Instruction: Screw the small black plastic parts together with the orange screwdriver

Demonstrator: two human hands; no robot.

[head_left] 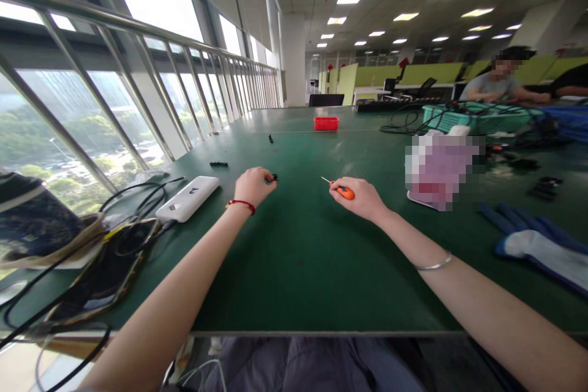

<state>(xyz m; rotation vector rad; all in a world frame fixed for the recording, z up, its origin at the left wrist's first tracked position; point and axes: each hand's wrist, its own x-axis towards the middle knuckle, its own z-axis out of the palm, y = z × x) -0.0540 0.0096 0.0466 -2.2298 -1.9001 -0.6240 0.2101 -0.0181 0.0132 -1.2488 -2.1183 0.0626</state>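
Observation:
My left hand [254, 186] is closed on a small black part [274, 177], which pokes out past the fingertips; its exact kind is too small to tell. A screwdriver with an orange and black handle [345, 193] sits in my right hand [361, 197], its thin metal shaft pointing left toward the other hand. A gap of green tabletop [298, 245] separates the two hands. Beyond my left hand lie a black strip-shaped piece [219, 164] and a smaller black piece [271, 139].
A red bin [326, 124] stands farther back. At left lie a white power bank [188, 198], a phone [105, 266] and black cables. To the right are a blurred pinkish object [441, 171], a blue-and-white glove [542, 248] and a teal basket [478, 117]. Another person [496, 79] sits beyond.

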